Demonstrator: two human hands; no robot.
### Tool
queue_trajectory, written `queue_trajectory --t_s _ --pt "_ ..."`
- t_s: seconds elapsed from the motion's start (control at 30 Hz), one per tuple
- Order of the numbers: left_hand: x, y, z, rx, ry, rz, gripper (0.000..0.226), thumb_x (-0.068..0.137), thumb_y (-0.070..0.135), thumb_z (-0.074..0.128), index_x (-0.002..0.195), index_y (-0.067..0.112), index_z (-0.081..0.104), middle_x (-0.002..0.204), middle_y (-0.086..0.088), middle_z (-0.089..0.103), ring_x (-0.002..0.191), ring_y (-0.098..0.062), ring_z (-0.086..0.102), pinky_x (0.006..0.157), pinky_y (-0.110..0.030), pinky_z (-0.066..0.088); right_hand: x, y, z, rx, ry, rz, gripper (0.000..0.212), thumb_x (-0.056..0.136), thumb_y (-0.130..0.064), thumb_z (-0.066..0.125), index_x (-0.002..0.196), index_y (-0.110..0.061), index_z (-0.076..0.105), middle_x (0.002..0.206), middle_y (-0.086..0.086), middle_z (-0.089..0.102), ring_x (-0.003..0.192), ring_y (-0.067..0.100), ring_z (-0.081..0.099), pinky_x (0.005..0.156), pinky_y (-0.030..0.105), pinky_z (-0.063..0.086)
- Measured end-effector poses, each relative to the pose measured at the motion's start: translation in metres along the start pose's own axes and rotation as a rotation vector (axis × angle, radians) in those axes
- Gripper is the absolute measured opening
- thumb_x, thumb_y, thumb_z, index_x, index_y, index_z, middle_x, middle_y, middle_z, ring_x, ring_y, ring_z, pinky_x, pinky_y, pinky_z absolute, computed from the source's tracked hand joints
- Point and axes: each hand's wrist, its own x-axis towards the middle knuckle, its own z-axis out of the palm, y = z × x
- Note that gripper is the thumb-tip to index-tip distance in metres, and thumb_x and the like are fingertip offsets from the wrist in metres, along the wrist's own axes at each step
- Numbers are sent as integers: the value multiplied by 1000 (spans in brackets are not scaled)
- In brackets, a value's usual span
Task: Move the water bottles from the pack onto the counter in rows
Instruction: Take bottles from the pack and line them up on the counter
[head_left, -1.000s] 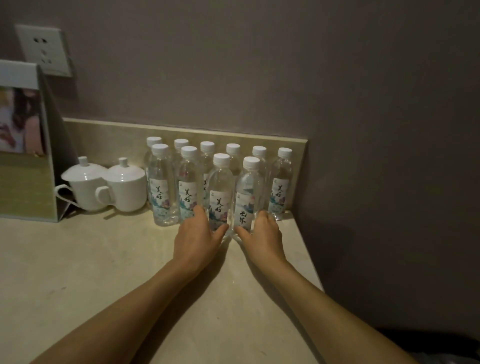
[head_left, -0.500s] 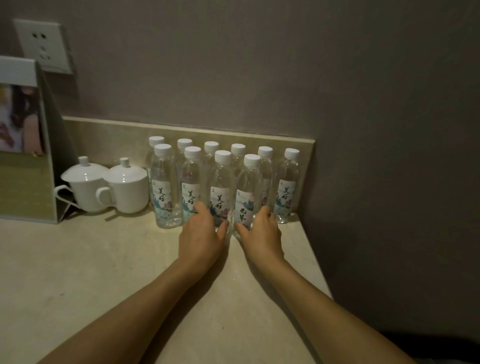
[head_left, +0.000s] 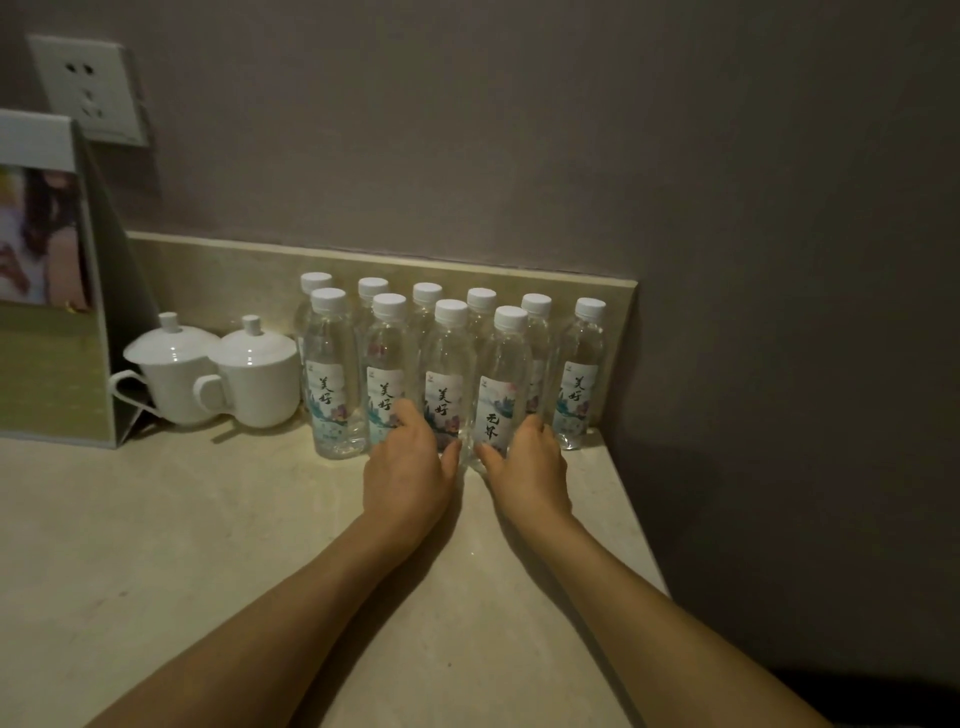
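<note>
Bottles (head_left: 447, 374) upright, directly ahead of both hands: left hand (head_left: 408, 467) gripping third front, right hand (head_left: 527, 465) fourth (head_left: 501, 384).

The water bottles (head_left: 448, 374) in front of me are clear plastic with white caps, and each wears a white label (head_left: 331, 392) with black brush-stroke characters above a pale teal and pink watercolour landscape. The worktop (head_left: 156, 545) and its low backsplash (head_left: 218, 270) are a mottled beige, the wall (head_left: 467, 130) behind is a dull grey-mauve, and the socket plate (head_left: 91, 88) on it is off-white. To my left stand two plain white lidded cups (head_left: 218, 371) and a grey-edged stand-up card (head_left: 47, 291) with an olive-green lower panel and a blurred, many-coloured picture.
</note>
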Motion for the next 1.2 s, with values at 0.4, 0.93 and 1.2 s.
queue_trajectory --t_s 0.4,0.93,1.2 --pt "4 -2 1 43 -3 32 48 88 38 66 113 10 35 98 -10 69 86 -28 70 71 -42 59 6 -1 4 -52 -14 1 55 93 -36 59 134 -5 41 133 13 49 117 29 55 92 40 51" --pt "4 -2 3 40 -6 56 50 89 37 66 115 8 34 99 -13 70 88 -32 70 71 -45 58 15 -1 -3 -88 -130 0 56 95 -33 57 136 0 37 136 18 45 122 36 50 98 45 45" --pt "2 3 -4 47 -32 38 46 89 37 65 111 10 36 100 -12 66 90 -32 68 72 -41 57 12 1 -3 -88 -148 -9 55 96 -34 54 136 -2 34 139 17 41 121 34 51 92 39 45"
